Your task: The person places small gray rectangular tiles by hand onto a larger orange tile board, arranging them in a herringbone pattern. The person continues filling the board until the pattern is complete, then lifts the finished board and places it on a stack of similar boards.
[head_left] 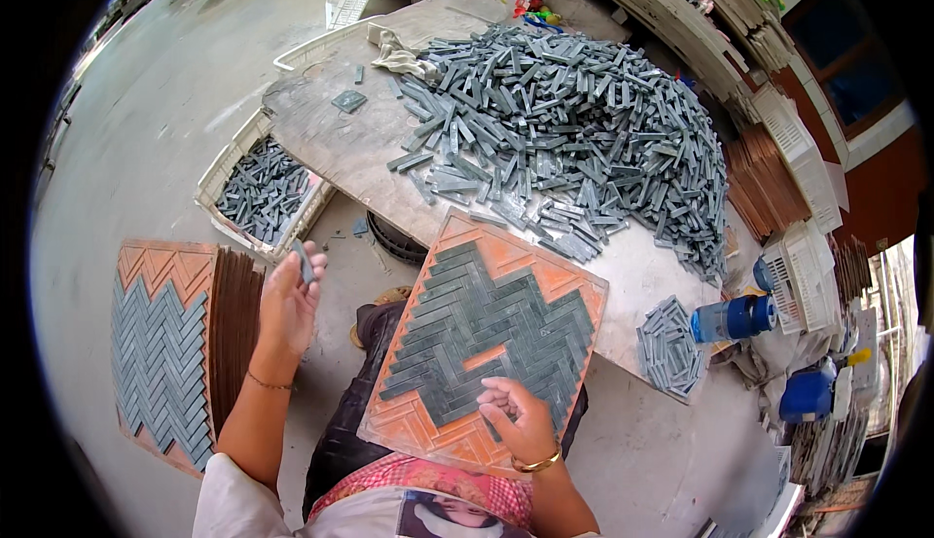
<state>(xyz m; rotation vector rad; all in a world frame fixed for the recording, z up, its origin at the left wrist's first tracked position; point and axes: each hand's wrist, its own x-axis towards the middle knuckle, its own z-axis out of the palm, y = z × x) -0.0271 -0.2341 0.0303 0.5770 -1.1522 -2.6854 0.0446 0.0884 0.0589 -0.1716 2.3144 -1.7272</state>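
My left hand (294,295) is raised left of my lap, its fingers closed on a narrow grey stone tile strip (304,262). Across my knees lies an orange mould tray (399,410), tilted, with dark grey strips (457,295) set in a herringbone pattern. One orange slot (484,356) shows bare among the strips. My right hand (516,418) rests low over the tray, just below that slot, fingers bent inward. A dark sliver shows by its fingertips; whether it is held or lies in the tray is unclear.
A table (341,154) ahead bears a large heap of grey strips (584,129). A white crate (209,188) of strips stands left, behind stacked trays (233,324) topped by a filled one (161,343). At right are a blue bottle (730,318) and a smaller strip pile (671,348).
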